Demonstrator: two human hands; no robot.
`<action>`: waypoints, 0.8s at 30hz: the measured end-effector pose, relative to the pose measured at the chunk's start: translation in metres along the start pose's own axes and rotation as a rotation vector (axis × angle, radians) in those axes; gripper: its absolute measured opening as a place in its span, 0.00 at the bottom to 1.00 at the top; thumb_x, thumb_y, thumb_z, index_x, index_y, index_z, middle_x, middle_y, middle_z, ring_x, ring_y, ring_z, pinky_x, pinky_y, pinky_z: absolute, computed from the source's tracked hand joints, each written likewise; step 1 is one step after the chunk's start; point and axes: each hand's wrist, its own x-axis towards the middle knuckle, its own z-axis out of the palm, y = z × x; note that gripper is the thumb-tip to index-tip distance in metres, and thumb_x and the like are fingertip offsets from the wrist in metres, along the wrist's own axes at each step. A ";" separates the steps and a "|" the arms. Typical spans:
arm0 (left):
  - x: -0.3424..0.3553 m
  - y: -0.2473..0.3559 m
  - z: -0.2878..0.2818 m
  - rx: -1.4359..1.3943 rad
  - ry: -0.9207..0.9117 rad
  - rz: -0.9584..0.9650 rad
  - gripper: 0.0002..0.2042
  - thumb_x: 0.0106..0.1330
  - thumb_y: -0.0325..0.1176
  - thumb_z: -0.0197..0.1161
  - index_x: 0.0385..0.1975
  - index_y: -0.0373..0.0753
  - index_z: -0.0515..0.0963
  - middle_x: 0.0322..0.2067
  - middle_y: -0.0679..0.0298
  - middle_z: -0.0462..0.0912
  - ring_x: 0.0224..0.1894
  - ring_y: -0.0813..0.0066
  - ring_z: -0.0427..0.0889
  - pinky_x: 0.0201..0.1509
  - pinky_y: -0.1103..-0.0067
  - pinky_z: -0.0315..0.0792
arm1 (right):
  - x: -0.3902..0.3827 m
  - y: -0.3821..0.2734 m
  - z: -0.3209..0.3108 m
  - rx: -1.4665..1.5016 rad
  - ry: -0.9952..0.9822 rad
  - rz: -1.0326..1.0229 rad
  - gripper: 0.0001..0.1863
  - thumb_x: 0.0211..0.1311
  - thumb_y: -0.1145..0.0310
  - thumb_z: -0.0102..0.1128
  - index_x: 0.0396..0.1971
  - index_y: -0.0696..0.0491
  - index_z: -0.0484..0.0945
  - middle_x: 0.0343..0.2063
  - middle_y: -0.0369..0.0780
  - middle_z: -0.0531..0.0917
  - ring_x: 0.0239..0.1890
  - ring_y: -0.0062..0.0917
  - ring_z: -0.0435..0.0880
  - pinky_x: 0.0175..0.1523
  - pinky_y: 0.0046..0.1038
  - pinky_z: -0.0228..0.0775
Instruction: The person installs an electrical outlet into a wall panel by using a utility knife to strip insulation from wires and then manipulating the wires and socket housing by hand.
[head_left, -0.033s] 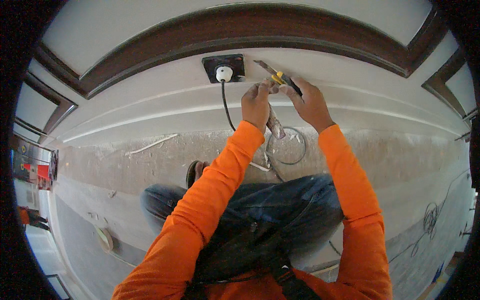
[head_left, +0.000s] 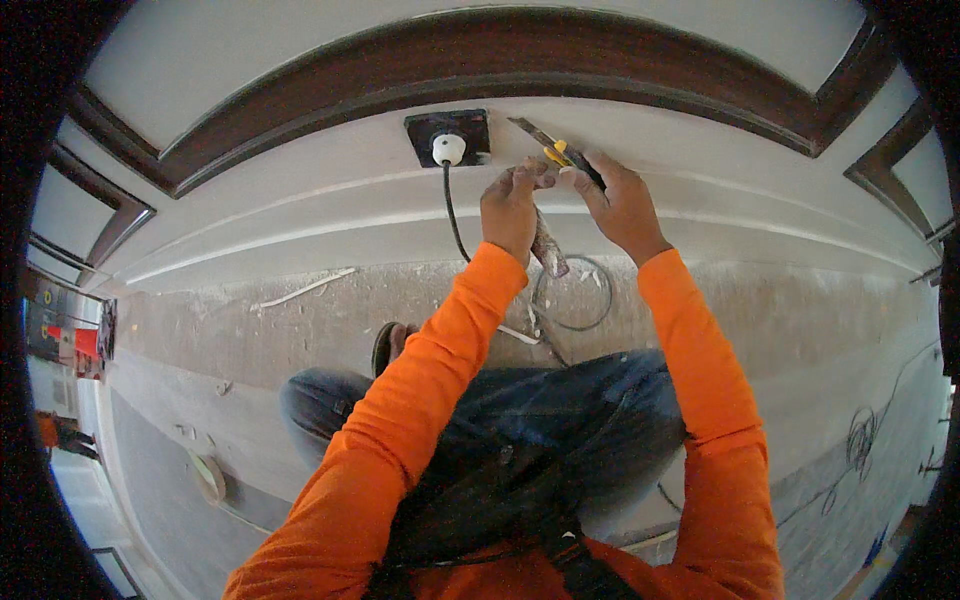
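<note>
My right hand (head_left: pixel 622 205) is closed around a yellow-and-black utility knife (head_left: pixel 566 156), its long blade extended toward the upper left, close to the wall. Beside it, my left hand (head_left: pixel 511 208) is closed on a slim handle-like piece (head_left: pixel 547 247), pale and smeared with white. That piece hangs below the fingers at a slant; its upper part is hidden, so its exact kind cannot be told. The fingertips of both hands nearly meet in front of the white wall. Just left of the blade, a white plug (head_left: pixel 448 149) sits in a black socket plate (head_left: pixel 472 128).
A black cord (head_left: pixel 450 205) drops from the plug, and a loop of grey cable (head_left: pixel 607 300) lies on the dusty floor. White strips (head_left: pixel 305 288) and scraps lie along the skirting. A tape roll (head_left: pixel 209 478) is at left, coiled cable (head_left: pixel 862 437) at right, an orange cone (head_left: pixel 86 342) far left.
</note>
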 end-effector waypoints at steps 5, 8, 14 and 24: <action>0.017 -0.008 -0.012 0.040 0.140 -0.188 0.20 0.73 0.49 0.53 0.37 0.38 0.83 0.27 0.68 0.80 0.25 0.81 0.67 0.29 0.80 0.62 | 0.008 -0.010 -0.003 -0.012 -0.051 -0.043 0.23 0.67 0.52 0.58 0.47 0.60 0.77 0.35 0.51 0.83 0.37 0.47 0.82 0.42 0.39 0.73; 0.015 -0.012 -0.007 -0.078 0.156 -0.166 0.21 0.75 0.51 0.50 0.34 0.42 0.83 0.23 0.71 0.76 0.21 0.83 0.63 0.23 0.79 0.58 | 0.008 -0.009 -0.002 -0.066 0.000 -0.073 0.23 0.67 0.53 0.59 0.47 0.60 0.77 0.34 0.51 0.83 0.36 0.47 0.82 0.41 0.39 0.73; 0.014 -0.010 -0.006 0.010 0.077 -0.075 0.28 0.71 0.60 0.52 0.35 0.37 0.83 0.28 0.65 0.84 0.29 0.80 0.73 0.36 0.82 0.63 | 0.008 -0.005 -0.008 -0.041 0.018 -0.023 0.24 0.67 0.52 0.59 0.47 0.59 0.77 0.35 0.52 0.83 0.36 0.47 0.83 0.40 0.40 0.74; 0.011 -0.005 -0.018 -0.022 -0.011 -0.122 0.27 0.75 0.56 0.48 0.37 0.36 0.83 0.31 0.65 0.85 0.32 0.80 0.74 0.39 0.82 0.65 | 0.025 -0.015 -0.021 -0.179 -0.032 -0.127 0.24 0.65 0.49 0.60 0.46 0.56 0.79 0.35 0.49 0.85 0.35 0.45 0.84 0.39 0.40 0.76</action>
